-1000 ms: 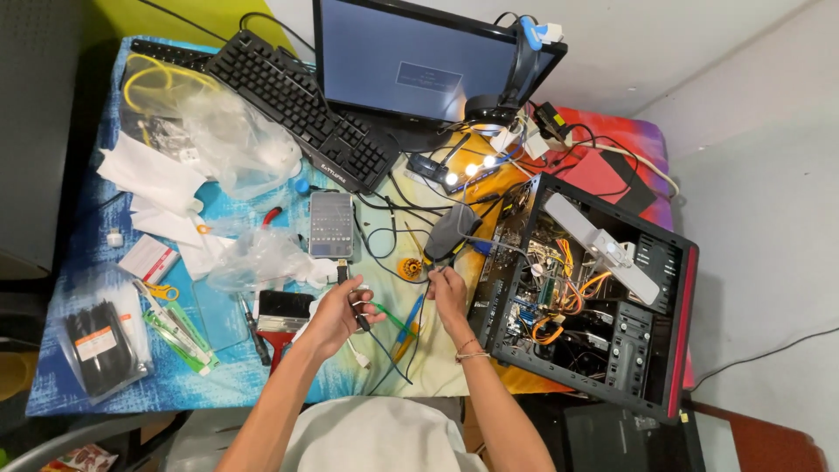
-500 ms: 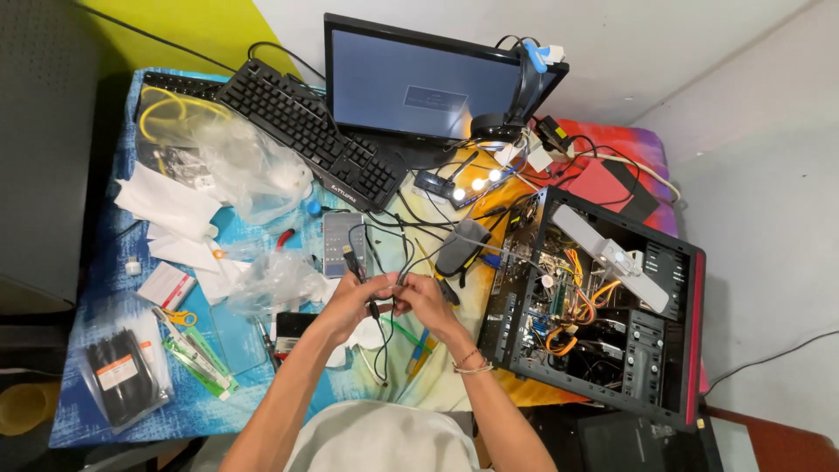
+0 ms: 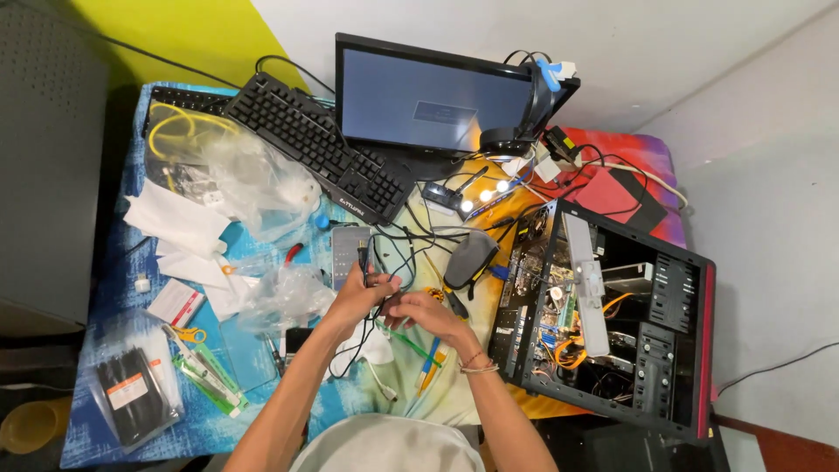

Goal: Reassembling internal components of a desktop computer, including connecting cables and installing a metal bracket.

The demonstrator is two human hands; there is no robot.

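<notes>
My left hand (image 3: pixel 357 297) and my right hand (image 3: pixel 419 308) meet at the middle of the table, both gripping a black cable (image 3: pixel 391 249). The cable loops upward from my fingers, and its plug end (image 3: pixel 362 255) sticks up above my left hand. Just behind the hands lies a small grey drive (image 3: pixel 347 253). An open computer case (image 3: pixel 607 319) lies on its side right of my right hand, its boards and orange wires showing. A grey mouse (image 3: pixel 469 259) rests between the case and the cable loop.
A black keyboard (image 3: pixel 319 149) and a dark monitor (image 3: pixel 428 100) stand at the back. Clear plastic bags (image 3: pixel 253 183), white papers (image 3: pixel 170 218), a yellow cable (image 3: pixel 175 131), a packet of black ties (image 3: pixel 131 398) and small tools cover the blue cloth on the left. Lit lamps (image 3: pixel 482 197) glow by the monitor.
My hands have come together at the table's middle and lifted the black cable, with its plug end now raised above my left hand. The view has shifted slightly.
</notes>
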